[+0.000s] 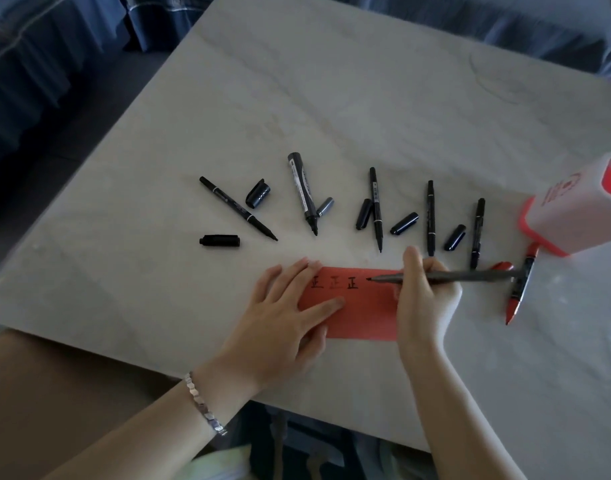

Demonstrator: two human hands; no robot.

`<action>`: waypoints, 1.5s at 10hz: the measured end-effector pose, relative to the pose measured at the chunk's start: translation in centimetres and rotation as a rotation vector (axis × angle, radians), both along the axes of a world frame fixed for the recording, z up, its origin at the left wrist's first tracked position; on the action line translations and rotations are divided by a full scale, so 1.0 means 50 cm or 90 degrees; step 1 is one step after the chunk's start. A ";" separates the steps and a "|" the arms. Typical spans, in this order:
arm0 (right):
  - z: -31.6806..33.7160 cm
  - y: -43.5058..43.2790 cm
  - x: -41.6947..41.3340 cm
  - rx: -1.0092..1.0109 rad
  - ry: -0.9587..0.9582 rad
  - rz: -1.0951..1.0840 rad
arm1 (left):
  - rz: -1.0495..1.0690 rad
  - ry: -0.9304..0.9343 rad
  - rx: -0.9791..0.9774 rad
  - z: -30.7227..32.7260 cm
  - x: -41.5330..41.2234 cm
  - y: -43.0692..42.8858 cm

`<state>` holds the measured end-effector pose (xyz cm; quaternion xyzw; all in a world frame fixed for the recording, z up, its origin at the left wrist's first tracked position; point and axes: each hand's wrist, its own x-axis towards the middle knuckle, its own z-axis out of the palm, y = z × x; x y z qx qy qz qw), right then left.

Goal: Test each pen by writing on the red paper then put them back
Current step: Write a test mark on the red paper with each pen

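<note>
A red paper (pixel 362 317) lies near the table's front edge with three black characters written along its top. My left hand (pixel 286 317) presses flat on its left end. My right hand (pixel 425 299) grips a thin dark pen (pixel 470 276), whose tip touches the paper just right of the third character. Several uncapped black pens lie fanned out beyond the paper, among them a thick marker (pixel 302 192) and a slim pen (pixel 375 207). Loose black caps (pixel 220 240) lie between them. A red pen (pixel 520 289) lies to the right.
A white and red pen box (pixel 574 209) lies on its side at the right edge of the pale marble table (pixel 331 98). A red cap (pixel 503 266) sits by the red pen. Blue fabric-covered furniture stands beyond the table's left side.
</note>
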<state>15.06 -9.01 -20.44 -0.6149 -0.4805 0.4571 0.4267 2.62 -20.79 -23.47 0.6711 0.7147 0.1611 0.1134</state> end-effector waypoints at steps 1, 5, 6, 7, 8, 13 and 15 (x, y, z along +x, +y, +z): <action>0.037 0.046 0.004 -0.036 -0.105 0.111 | -0.004 -0.001 0.005 -0.002 -0.001 0.000; 0.110 0.165 -0.128 0.076 -0.531 0.507 | -0.003 -0.008 -0.002 0.000 0.001 0.001; 0.091 0.164 -0.143 0.084 -0.556 0.493 | -0.006 -0.001 -0.003 -0.001 -0.001 0.000; 0.079 0.162 -0.132 0.096 -0.538 0.450 | -0.009 0.002 0.005 -0.001 -0.002 -0.001; 0.078 0.175 -0.099 0.089 -0.565 0.402 | -0.010 0.008 0.008 -0.002 -0.002 0.000; 0.091 0.173 -0.070 -0.140 -0.613 0.441 | -0.014 0.025 0.013 0.000 -0.001 -0.002; 0.128 0.111 0.018 -0.030 -0.151 0.252 | -0.007 0.022 0.036 -0.001 0.000 -0.005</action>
